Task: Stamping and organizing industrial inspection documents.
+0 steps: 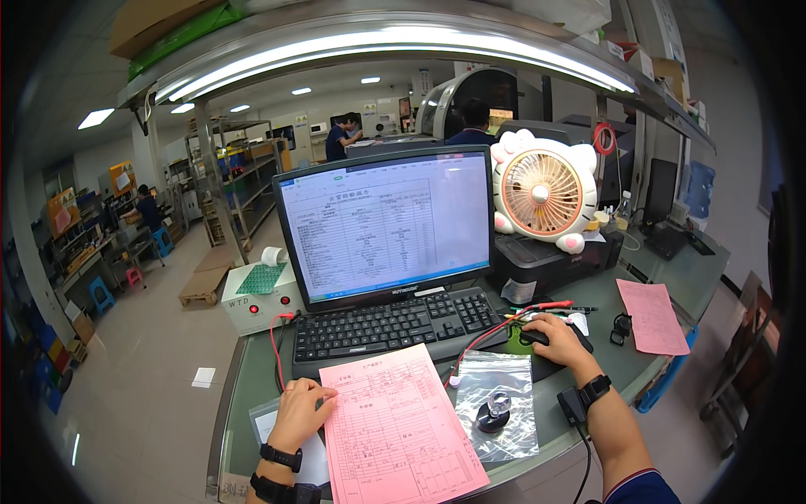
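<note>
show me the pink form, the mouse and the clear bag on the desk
pink form (pixel 399 428), head view, middle of the sheet
mouse (pixel 532 337), head view, its bare left end
clear bag (pixel 495 382), head view, its upper middle

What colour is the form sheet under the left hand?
Pink, printed with dark table lines; the form sheet shows best in the head view, with the left hand on its left edge.

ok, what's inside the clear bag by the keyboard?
The clear zip bag holds a small black round part with a shiny knob. Its underside is hidden.
</note>
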`<state>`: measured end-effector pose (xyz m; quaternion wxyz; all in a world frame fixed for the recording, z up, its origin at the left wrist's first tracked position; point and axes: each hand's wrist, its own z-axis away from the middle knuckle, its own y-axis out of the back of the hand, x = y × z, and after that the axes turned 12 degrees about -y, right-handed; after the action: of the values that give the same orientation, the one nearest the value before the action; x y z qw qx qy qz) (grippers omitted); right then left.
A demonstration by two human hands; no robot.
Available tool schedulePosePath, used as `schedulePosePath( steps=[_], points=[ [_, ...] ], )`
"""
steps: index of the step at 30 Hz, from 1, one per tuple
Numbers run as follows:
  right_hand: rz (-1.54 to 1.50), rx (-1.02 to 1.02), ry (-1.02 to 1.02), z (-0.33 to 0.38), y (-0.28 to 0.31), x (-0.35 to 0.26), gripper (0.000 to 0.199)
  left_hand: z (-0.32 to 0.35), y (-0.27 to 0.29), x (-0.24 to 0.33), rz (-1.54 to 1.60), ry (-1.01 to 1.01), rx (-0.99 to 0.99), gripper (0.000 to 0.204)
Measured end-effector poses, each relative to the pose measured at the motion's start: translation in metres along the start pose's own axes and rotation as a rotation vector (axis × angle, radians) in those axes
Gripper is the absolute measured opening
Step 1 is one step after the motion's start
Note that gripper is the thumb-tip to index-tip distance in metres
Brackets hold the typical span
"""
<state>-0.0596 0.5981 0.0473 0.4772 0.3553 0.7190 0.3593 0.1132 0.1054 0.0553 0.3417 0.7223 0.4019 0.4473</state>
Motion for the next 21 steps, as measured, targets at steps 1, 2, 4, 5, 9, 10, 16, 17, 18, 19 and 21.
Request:
schedulePosePath(
  steps=[1, 2, 4, 5, 9, 10, 16, 17, 18, 19, 21],
  points=[
    [0.015, 0.000, 0.002, 0.0000, 0.0000, 0.0000, 0.044, 0.0004, -0.0003, -0.0006, 0.000, 0.001, 0.001, 0.025],
    [0.016, -0.001, 0.004, 0.0003, 0.0005, -0.0014, 0.044, 0.0009, -0.0006, -0.0012, 0.001, -0.006, 0.005, 0.025],
    [-0.005, 0.009, 0.002, 0.0019, 0.0025, -0.0050, 0.048, 0.0012, -0.0009, -0.0019, 0.002, -0.012, 0.010, 0.025],
    [-0.005, 0.009, 0.003, 0.0019, 0.0032, -0.0057, 0.048, 0.0013, -0.0012, -0.0020, -0.003, -0.015, 0.013, 0.025],
    [-0.015, -0.001, 0.012, 0.0022, 0.0045, -0.0053, 0.048, 0.0013, 0.0000, -0.0004, 0.001, -0.016, 0.014, 0.025],
    [-0.002, -0.007, 0.013, 0.0021, 0.0046, -0.0052, 0.047, 0.0012, 0.0001, -0.0008, 0.002, -0.015, 0.015, 0.025],
    [-0.004, 0.000, 0.026, 0.0006, 0.0011, -0.0008, 0.040, 0.0015, -0.0002, -0.0008, -0.016, -0.015, 0.010, 0.025],
    [-0.005, -0.001, 0.026, 0.0010, 0.0015, -0.0010, 0.040, 0.0019, -0.0004, -0.0004, -0.016, -0.013, 0.012, 0.025],
    [-0.011, -0.004, 0.022, 0.0012, 0.0023, -0.0022, 0.039, 0.0020, -0.0004, -0.0002, -0.017, -0.012, 0.015, 0.025],
    [-0.016, -0.007, 0.018, 0.0013, 0.0028, -0.0028, 0.039, 0.0023, -0.0006, -0.0001, -0.017, -0.011, 0.014, 0.025],
    [-0.013, -0.005, 0.020, 0.0016, 0.0027, -0.0025, 0.040, 0.0024, -0.0010, 0.0000, -0.009, -0.004, 0.012, 0.025]
  ],
)
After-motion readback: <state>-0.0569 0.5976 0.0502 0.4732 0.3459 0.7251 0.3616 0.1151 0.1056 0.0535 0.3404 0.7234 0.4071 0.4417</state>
